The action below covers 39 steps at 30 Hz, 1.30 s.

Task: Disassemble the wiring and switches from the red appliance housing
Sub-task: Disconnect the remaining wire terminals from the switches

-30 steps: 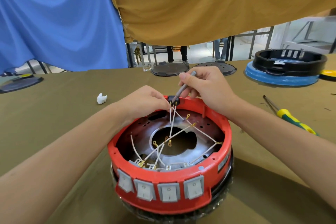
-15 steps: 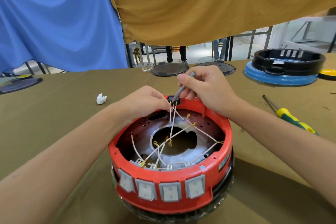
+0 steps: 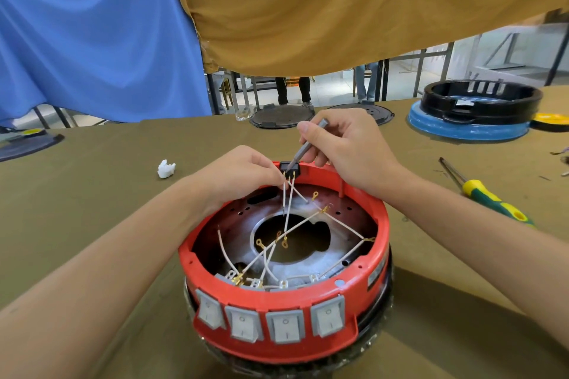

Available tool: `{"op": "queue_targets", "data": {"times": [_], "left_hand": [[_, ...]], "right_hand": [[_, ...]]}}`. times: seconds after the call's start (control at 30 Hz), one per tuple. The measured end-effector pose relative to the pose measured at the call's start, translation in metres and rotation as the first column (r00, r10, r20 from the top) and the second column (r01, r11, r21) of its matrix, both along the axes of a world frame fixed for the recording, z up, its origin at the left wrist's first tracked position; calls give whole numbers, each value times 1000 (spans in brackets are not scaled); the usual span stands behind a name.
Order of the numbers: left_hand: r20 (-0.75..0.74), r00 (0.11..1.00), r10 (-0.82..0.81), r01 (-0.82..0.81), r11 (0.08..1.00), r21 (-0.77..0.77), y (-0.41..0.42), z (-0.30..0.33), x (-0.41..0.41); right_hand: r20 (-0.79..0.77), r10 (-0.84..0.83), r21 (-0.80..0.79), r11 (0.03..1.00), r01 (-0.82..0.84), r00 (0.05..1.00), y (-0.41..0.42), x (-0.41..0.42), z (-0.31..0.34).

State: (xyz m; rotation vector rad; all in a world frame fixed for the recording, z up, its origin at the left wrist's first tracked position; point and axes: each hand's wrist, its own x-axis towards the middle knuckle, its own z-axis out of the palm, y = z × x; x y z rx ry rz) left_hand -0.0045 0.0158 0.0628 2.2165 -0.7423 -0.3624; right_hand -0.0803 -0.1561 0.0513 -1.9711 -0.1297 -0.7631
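The round red housing (image 3: 380, 243) stands in front of me with several grey rocker switches (image 3: 284, 325) along its near wall. White wires (image 3: 308, 221) with brass ring terminals cross over its open middle. A small black connector (image 3: 289, 167) sits on the far rim with two wires hanging from it. My left hand (image 3: 238, 171) pinches those wires just below the connector. My right hand (image 3: 348, 148) grips a thin grey tool (image 3: 308, 144) whose tip meets the connector.
A yellow-green screwdriver (image 3: 489, 198) lies to the right on the olive cloth. A white scrap (image 3: 166, 168) lies to the left. Black round plates (image 3: 281, 116) and a black ring on a blue base (image 3: 471, 128) sit at the far edge.
Both hands stay at the black connector; the grey tool has shifted only slightly. The wires hang as before.
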Motion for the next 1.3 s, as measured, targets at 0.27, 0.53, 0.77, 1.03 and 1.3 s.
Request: {"op": "queue_targets", "data": {"times": [0.27,0.53,0.77,1.03,1.3], "left_hand": [[9,1000,-5,5,1000,-1,0,0,0],[12,1000,-4,4,1000,6,0,-1,3],[11,1000,2,-2,1000,-5,0,-1,3],[3,1000,-17,17,1000,-13,0,0,3],[12,1000,-17,17,1000,-9,0,-1,4]], "right_hand": [[-33,61,65,996,-59,998,-6,4,-2],[-69,129,300,948,-103,989,-13,8,-9],[-15,111,175,979,-106,994,-12,5,-8],[25,68,54,996,-69,997,-9,2,-5],[3,106,15,994,-106,994,-12,2,-6]]}}
